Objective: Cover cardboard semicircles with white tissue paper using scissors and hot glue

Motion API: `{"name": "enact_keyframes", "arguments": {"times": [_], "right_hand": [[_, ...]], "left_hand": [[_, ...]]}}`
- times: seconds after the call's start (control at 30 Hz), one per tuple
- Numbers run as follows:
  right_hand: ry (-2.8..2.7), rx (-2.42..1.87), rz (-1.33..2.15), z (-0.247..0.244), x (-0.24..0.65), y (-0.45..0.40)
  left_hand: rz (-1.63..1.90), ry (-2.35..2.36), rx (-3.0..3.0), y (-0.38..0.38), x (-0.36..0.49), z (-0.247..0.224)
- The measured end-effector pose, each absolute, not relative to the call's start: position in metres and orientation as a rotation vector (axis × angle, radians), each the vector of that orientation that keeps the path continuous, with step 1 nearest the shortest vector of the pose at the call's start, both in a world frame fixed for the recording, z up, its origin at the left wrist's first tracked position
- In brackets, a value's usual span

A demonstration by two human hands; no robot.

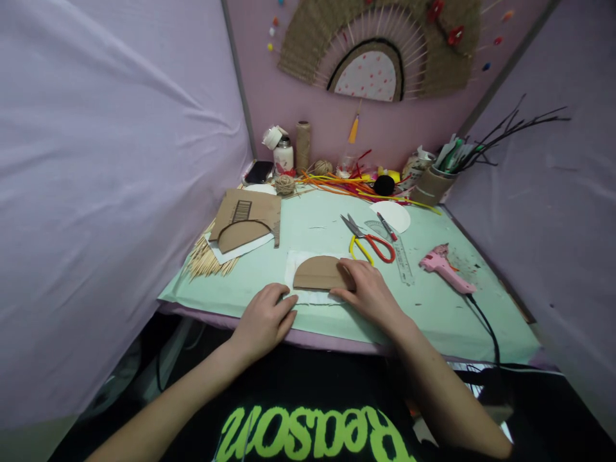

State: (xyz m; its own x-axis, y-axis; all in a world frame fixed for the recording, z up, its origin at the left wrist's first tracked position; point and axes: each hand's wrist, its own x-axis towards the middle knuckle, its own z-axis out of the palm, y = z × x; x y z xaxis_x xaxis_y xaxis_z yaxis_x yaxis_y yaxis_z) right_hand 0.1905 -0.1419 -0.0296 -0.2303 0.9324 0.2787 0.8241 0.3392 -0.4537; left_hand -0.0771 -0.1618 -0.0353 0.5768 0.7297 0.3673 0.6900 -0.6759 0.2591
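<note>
Resting on the near edge of the table [414, 333], left hand [264, 319] has fingers slightly apart, by the left side of a white sheet [310, 297]. Right hand's [371, 294] fingers spread over the right end of a cardboard half-disc [318, 274], flat on that sheet; can't tell if they grip. Beyond: pink glue gun [445, 271] right, wooden sticks [201, 261] left, red-handled scissors [384, 249] between. Further back, twine ball [285, 185], coloured stems [332, 187]; fan [307, 48] on the wall [317, 106].
</note>
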Motion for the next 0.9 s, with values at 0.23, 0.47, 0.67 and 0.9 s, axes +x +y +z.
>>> {"name": "enact_keyframes", "arguments": {"times": [0.23, 0.47, 0.67, 0.9], "right_hand": [[-2.102, -1.542, 0.342, -0.034, 0.190, -0.144], [-2.028, -1.526, 0.416, -0.037, 0.194, -0.143], [-2.045, -1.525, 0.426, -0.040, 0.193, -0.142], [-1.974, -1.425, 0.343, -0.035, 0.202, -0.147]], "left_hand": [[0.646, 1.205, 2.691, -0.162, -0.080, -0.035], [0.588, 1.217, 2.609, -0.155, -0.081, -0.021], [0.511, 1.217, 2.607, -0.150, -0.080, -0.016], [0.567, 1.304, 2.598, -0.129, -0.076, 0.005]]}}
